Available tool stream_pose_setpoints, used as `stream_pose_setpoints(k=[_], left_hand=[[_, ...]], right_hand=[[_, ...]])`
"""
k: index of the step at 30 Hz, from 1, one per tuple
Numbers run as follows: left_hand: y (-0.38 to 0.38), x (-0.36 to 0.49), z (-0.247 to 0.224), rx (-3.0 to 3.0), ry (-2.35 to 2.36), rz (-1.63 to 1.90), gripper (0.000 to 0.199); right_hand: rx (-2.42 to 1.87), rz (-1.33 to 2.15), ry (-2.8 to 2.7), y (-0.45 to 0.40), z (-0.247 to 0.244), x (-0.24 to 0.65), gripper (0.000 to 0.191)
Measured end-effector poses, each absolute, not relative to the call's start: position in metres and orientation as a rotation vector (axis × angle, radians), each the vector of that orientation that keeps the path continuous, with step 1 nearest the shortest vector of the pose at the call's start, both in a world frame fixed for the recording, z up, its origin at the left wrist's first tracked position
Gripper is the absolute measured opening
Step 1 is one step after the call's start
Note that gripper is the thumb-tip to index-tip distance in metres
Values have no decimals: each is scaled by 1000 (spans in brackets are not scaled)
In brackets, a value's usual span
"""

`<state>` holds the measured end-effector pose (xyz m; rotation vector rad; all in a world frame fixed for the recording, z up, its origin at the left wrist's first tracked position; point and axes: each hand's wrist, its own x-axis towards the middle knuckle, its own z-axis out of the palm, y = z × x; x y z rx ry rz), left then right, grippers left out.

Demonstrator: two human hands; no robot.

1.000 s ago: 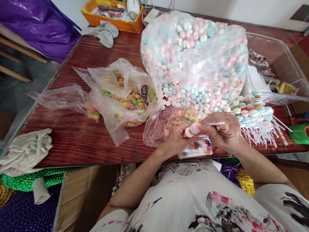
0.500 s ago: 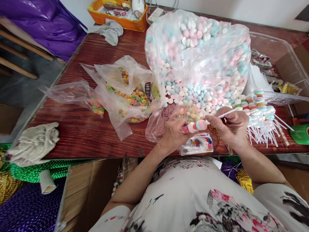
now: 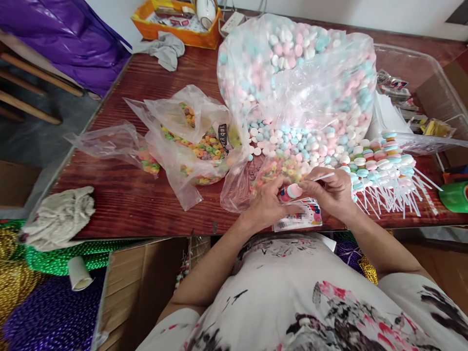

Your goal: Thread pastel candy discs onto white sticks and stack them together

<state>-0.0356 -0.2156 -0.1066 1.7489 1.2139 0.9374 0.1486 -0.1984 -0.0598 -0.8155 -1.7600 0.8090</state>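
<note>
My left hand is closed around a stack of pink, white and blue round pieces, just over the table's front edge. Pinched in my right hand is a thin white stick, which points up to the right; the fingertips touch or nearly touch the stack's right end. Below the stack lie printed cards. Right of my right hand is a pile of finished-looking stacks on white sticks. A big clear bag of pastel round pieces lies behind both hands.
Left of centre on the wooden table lies a plastic bag of colourful rings. A crumpled cloth is at the front left corner. At the back stands an orange box; at right, a clear bin and green tape.
My right hand has moved left, closer to my left hand, with the white stick. Less of the stack now shows between the hands. The view has shifted slightly.
</note>
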Motion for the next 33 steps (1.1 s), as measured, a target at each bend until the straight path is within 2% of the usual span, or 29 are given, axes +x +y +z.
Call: stream_pose_setpoints(k=[3, 7, 11, 16, 19, 20, 21, 23, 24, 25, 28, 29, 33], left_hand=[[-213, -47, -100, 1606, 1044, 688, 54], [-211, -44, -98, 1451, 855, 511, 34], [-212, -30, -100, 1386, 803, 589, 31], [-213, -19, -103, 1475, 1054, 766, 27], [-213, -22, -97, 1524, 1109, 810, 22], [-213, -26, -93, 1545, 1106, 808, 25], [-212, -31, -90, 1568, 1099, 793, 42], [-211, -43, -84, 1605, 1068, 728, 89], [-210, -48, -82, 1615, 1040, 682, 102], [-209, -52, -82, 1612, 999, 629, 100], [-208, -53, -87, 1472, 838, 481, 49], [-208, -51, -90, 1400, 807, 462, 39], [-213, -36, -98, 1232, 831, 573, 36]], right_hand=[[-760, 1118, -1676, -196, -56, 164, 6], [-742, 1259, -1623, -197, -47, 173, 3], [-756, 1213, -1608, -197, -48, 172, 5], [-836, 948, -1843, -203, -68, 153, 10], [-882, 952, -1849, -207, -80, 141, 13], [-880, 1009, -1794, -207, -82, 139, 14], [-874, 1079, -1716, -207, -82, 139, 14], [-869, 1214, -1548, -206, -79, 144, 10], [-868, 1253, -1485, -205, -75, 147, 9], [-864, 1273, -1447, -204, -71, 150, 9], [-822, 1256, -1461, -201, -62, 156, 7], [-799, 1240, -1504, -200, -62, 155, 6], [-769, 1163, -1697, -203, -74, 145, 8]])
